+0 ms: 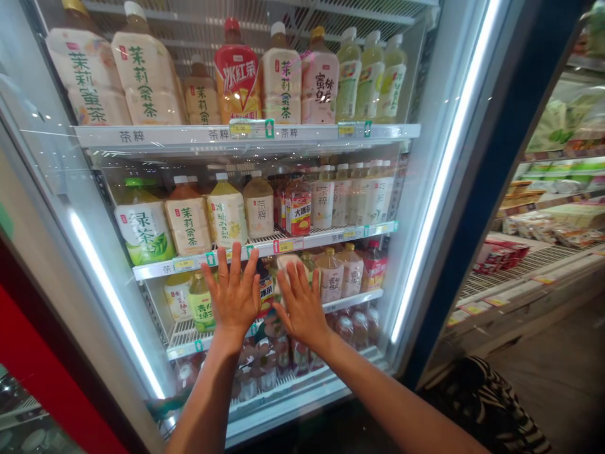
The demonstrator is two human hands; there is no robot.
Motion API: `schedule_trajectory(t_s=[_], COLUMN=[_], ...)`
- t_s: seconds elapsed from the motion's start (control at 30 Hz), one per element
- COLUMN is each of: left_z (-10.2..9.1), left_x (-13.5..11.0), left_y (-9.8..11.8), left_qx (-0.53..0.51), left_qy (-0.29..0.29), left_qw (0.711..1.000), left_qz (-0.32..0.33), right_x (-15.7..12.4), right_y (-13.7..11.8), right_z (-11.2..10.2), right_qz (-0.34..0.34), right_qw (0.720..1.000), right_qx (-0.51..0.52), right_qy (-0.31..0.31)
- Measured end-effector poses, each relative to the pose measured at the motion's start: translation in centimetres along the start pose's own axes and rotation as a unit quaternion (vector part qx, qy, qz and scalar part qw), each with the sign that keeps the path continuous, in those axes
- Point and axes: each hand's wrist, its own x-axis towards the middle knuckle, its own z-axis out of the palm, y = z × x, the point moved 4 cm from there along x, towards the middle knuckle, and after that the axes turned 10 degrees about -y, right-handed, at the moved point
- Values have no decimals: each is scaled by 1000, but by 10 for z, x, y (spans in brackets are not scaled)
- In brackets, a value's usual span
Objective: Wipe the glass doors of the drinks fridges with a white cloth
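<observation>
My left hand [232,291] is raised with its fingers spread, palm toward a lit drinks fridge. Beside it, my right hand [299,302] is also stretched out, thumb pointing left. Neither holds anything. Faint reflections suggest glass between the hands and the shelves; whether my palms touch it I cannot tell. Close to my left hand in view stands a green-labelled bottle [201,304] on the third shelf. A dark-labelled tea bottle [267,289] shows between the hands. Right of my right hand are pale-labelled bottles [331,275].
Large tea bottles [146,72] line the top shelf, with a red one [237,72] among them. More bottles [188,217] fill the second shelf. Light strips [447,170] run down both sides. An open chilled display [543,239] stands right, and striped fabric [491,397] shows below.
</observation>
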Motion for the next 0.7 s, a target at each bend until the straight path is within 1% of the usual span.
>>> schedule_trajectory(t_s=[0.03,0.07,0.1,0.13,0.23,0.27,0.3,0.33,0.37,0.47,0.5,0.53,0.57,0.6,0.7], left_z=[0,0,0,0,0,0,0,-1,-1,-2,-2,-2,-1,-1,-2], left_x=[0,0,0,0,0,0,1,1,1,1,1,1,0,0,1], left_y=[0,-1,-1,-1,-1,-1,0,0,0,1,1,0,0,0,0], left_qx=[-4,-9,-15,-19,-16,-11,-5,0,4,11,9,6,2,0,2], left_qy=[0,0,0,0,1,1,2,3,5,6,5,4,4,4,4], left_qw=[1000,1000,1000,1000,1000,1000,1000,1000,1000,1000,1000,1000,1000,1000,1000], left_qz=[0,0,-1,-2,-3,-2,0,2,4,7,7,6,6,5,3], right_x=[-10,-12,-4,11,71,82,85,77,61,-9,-26,-33,-30,-15,59], right_y=[-2,0,4,11,31,34,32,27,19,-8,-14,-16,-14,-7,20], right_z=[5,5,1,-8,-42,-49,-50,-46,-38,-1,8,12,11,5,-31], right_qz=[-16,-27,-27,-16,43,55,60,60,54,7,-17,-30,-32,-23,40], right_qw=[1000,1000,1000,1000,998,997,997,997,998,1000,1000,1000,999,1000,999], right_qx=[-3,-5,-8,-8,-3,1,6,11,15,12,7,3,0,-1,-2], right_qy=[-5,-7,-4,3,42,51,53,49,40,10,7,4,6,9,38])
